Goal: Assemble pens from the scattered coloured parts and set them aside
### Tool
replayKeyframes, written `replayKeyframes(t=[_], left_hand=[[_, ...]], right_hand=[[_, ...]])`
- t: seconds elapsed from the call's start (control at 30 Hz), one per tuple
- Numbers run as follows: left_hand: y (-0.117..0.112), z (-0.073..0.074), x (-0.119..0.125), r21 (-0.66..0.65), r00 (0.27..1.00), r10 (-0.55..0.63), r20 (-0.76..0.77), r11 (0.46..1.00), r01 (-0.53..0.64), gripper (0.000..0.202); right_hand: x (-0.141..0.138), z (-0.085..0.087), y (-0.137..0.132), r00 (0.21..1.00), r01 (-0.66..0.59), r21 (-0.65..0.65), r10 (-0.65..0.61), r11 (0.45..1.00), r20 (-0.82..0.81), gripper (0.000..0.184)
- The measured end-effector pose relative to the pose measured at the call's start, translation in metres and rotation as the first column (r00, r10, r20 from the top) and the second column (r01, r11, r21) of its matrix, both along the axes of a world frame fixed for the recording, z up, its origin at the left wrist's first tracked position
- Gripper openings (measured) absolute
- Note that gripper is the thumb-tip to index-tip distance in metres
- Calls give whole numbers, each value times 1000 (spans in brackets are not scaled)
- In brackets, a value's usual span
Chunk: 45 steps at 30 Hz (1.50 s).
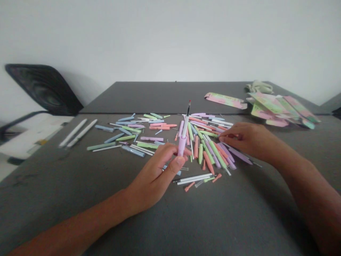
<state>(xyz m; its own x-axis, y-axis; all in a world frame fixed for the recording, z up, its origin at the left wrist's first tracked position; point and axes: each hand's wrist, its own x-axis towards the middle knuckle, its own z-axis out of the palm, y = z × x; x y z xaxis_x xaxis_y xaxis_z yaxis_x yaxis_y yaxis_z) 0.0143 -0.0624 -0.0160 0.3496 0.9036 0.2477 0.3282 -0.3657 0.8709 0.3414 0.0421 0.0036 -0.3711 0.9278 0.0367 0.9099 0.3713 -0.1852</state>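
Observation:
My left hand is closed around a lilac pen barrel, held upright above the table. A white refill with a dark, red-ended tip sticks up out of the barrel. To the right, my right hand reaches down to the edge of a heap of pen parts. Its fingers are pinched together there, and what they hold, if anything, is hidden. Under and around them lie green pen barrels, lilac pieces, orange pieces and white refills.
Two white pens lie at the left. More pen parts, such as a blue barrel, spread across the middle of the dark table. Flattened printed cartons and a cloth sit at the back right. A black chair stands left.

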Motion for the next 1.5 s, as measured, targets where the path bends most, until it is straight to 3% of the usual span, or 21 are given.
replayKeyframes(t=[0.17,0.47,0.9,1.27,1.5], left_hand=[[-1,0,0,4,1000,1,5,1000,-1,23],[0,-1,0,-1,1000,-5,7,1000,5,24],[-2,3,1,-33,1000,-7,-9,999,7,25],[-2,2,-1,-37,1000,-13,3,999,14,25],[-2,-1,-1,-33,1000,-14,-12,999,13,26]], right_hand=[[-8,-11,2,994,-102,64,99,993,52,43],[-5,-12,5,990,-9,147,-12,989,142,45],[-16,-3,0,973,37,107,-60,994,223,40],[-17,-4,4,967,15,86,-36,996,252,42],[-12,-13,11,982,-21,131,-4,991,188,38]])
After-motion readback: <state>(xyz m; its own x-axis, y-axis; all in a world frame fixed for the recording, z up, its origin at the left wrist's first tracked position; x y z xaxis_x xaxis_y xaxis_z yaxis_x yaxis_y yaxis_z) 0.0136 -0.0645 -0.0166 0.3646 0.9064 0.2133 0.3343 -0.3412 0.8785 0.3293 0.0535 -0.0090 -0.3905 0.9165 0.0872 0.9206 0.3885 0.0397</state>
